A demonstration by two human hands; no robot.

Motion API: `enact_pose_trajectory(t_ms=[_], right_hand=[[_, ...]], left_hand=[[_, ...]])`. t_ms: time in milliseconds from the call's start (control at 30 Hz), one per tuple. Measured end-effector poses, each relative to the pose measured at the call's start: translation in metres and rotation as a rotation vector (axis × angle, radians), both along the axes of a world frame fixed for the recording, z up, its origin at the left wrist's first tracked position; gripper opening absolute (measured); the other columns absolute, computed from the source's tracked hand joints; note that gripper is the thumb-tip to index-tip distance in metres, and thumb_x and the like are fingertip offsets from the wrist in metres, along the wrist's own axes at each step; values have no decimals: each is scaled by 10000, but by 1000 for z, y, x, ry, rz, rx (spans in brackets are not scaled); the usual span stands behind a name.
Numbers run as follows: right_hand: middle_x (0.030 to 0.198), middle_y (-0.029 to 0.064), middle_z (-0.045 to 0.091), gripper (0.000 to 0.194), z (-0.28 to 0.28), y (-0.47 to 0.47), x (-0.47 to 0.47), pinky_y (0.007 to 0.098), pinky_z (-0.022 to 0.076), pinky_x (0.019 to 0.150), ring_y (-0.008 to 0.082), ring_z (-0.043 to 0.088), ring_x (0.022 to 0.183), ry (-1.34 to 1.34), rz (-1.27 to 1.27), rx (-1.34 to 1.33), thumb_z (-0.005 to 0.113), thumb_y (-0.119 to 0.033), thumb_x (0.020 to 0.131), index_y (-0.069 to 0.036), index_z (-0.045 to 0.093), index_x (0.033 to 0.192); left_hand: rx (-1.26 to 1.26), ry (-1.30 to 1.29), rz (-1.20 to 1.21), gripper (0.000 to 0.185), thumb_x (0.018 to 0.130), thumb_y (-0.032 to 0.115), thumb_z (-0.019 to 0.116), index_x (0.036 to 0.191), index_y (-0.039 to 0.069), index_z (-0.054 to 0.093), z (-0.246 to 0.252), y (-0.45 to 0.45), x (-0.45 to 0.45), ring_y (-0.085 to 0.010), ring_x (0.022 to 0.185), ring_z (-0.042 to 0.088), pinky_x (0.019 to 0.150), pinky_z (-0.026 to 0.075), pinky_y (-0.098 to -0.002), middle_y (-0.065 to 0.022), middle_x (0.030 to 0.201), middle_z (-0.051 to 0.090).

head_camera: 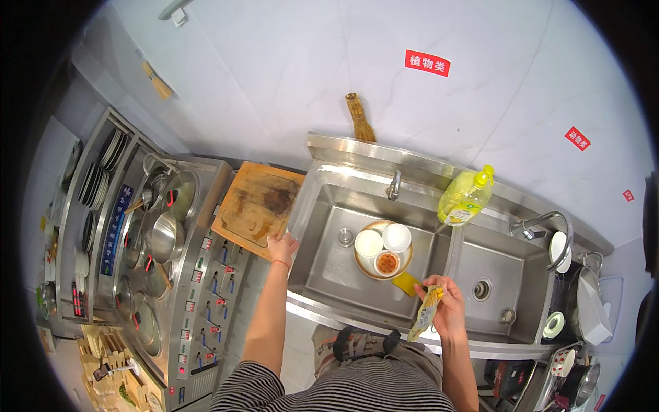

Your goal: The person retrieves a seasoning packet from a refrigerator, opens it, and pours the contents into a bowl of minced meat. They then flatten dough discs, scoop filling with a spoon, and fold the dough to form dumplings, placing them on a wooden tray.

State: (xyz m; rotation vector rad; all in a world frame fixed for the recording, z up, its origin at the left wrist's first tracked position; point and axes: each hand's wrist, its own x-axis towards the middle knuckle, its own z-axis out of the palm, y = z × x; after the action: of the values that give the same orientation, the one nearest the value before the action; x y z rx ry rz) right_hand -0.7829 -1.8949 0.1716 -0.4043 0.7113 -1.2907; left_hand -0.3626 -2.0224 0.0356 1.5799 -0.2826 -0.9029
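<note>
My left hand (282, 248) is at the lower right edge of a wooden cutting board (257, 206), fingers spread; whether it presses on the board cannot be told. My right hand (448, 304) holds a small clear plastic packet (428, 311) with yellow contents over the front edge of the sink. In the large steel basin (334, 288), a round plate (364, 268) carries two white bowls (369, 243) (397, 237) and a bowl of reddish-orange food (387, 263). Beside the plate lies a yellow flat item (405, 284), partly hidden near my right hand.
A faucet (394, 186) and a yellow-green soap pump bottle (463, 198) stand behind the basin. The smaller basin (489, 252) has a curved faucet (545, 226). Left is a steel cooking range (206, 185) with lidded pots. A straw brush (360, 117) leans on the wall.
</note>
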Motion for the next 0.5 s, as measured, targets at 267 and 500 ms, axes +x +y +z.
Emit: enact_pose_trajectory(t_ms=[267,500], right_hand=[[1188,124,613,135,-4,-25,19,477,421,1107,259,565,1185,4,20,-90,562,-151,1003,-23,596,1031],[1303,136,569,150,9,-33,29,414,410,1105,266,499,1285,25,176,-129,592,-196,988,-53,602,945]], left_hand=[[-142,-100,-974,264,945,149,662,1159,18,583,99,89,-147,-141,1035,600,858,531,-311,-56,1096,631],[-192,218,-1195,695,844,-10,724,1442,67,378,166,102,-217,-189,1233,512,969,507,-345,-88,1347,482]])
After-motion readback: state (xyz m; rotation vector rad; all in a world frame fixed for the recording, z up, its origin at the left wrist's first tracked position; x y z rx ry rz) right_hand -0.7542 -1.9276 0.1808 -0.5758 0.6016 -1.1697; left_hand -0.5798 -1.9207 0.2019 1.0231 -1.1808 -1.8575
